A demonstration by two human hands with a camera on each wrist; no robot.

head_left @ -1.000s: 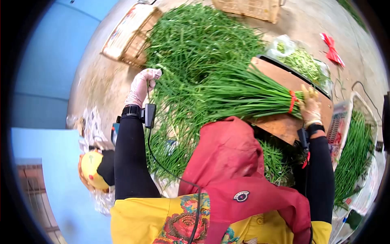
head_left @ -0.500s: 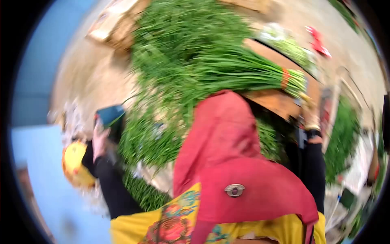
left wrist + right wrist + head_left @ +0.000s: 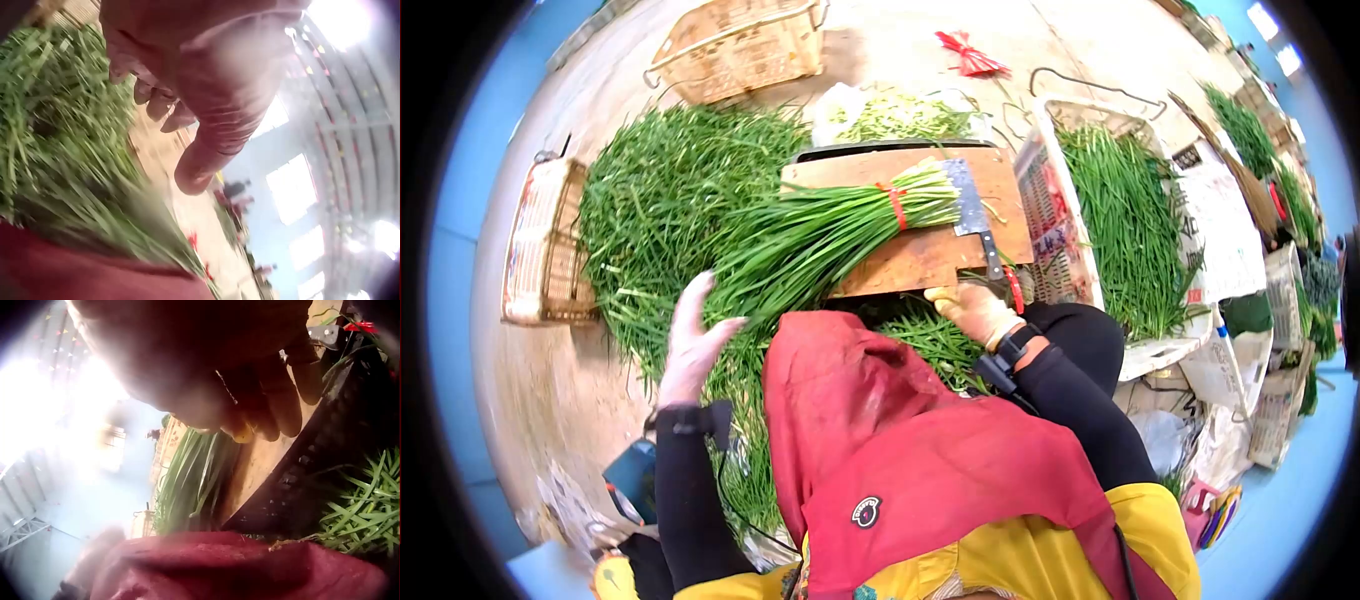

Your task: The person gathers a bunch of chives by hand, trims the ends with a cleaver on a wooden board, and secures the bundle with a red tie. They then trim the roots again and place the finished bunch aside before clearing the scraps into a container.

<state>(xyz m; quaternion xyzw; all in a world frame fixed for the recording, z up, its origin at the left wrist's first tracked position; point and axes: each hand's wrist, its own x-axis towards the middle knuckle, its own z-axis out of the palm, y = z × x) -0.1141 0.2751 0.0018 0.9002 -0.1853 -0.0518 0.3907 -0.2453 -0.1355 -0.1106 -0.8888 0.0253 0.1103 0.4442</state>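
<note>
A bundle of long green stalks [image 3: 810,232], tied with a red band [image 3: 897,207], lies across a wooden board [image 3: 900,270]. On the board's right part rests a cleaver [image 3: 968,200] beside the cut ends. My gloved left hand [image 3: 690,345] is raised left of the bundle's leafy end, thumb and fingers spread, holding nothing; the left wrist view shows the same hand [image 3: 219,81] above the greens. At the board's near edge is my right hand [image 3: 975,312], with nothing seen in its grip; its fingers hang extended in the right wrist view [image 3: 262,387].
Loose greens [image 3: 680,170] are heaped at the left between two baskets [image 3: 745,50]. Pale trimmings [image 3: 905,115] fill a tray behind the board. A crate of green stalks [image 3: 1115,225] stands right of it, and a dark teal object [image 3: 632,480] lies near my left forearm.
The head view has swung right, bringing the cleaver into sight. My left hand has left the teal object and come up beside the leaves. My right hand has let go of the stalk ends.
</note>
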